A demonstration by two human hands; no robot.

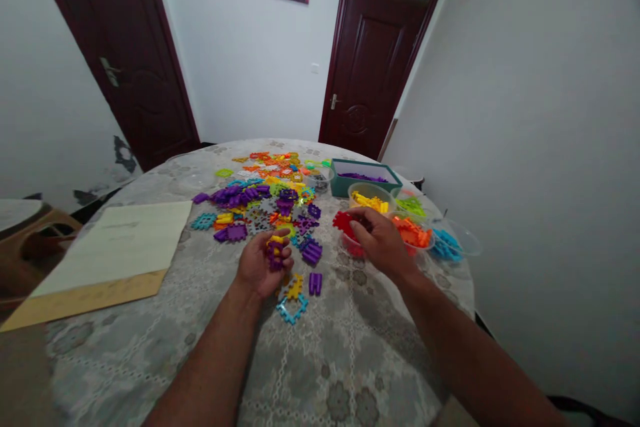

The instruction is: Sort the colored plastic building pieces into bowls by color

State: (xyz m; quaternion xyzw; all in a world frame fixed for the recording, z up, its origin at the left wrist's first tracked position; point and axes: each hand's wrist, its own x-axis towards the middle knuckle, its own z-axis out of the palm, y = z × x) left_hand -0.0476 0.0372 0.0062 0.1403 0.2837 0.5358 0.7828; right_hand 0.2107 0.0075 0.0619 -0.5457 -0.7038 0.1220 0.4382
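My left hand (260, 267) is palm up with its fingers curled round a few purple and yellow plastic building pieces (275, 255). In my right hand (383, 237) a red toothed building piece (345, 221) is pinched between thumb and fingers, above a clear tub with red pieces (354, 248). A mixed pile of building pieces (260, 210) spreads beyond my left hand. Near its wrist lie a yellow piece (295, 287), a light blue toothed frame (293, 309) and a purple piece (315, 283).
Clear tubs hold yellow pieces (370, 202), orange pieces (415, 233) and blue pieces (447, 245) at the right. Behind them stands a green box (341, 185) with purple pieces inside. A sheet of paper (115, 243) lies on the left of the round table (310, 373).
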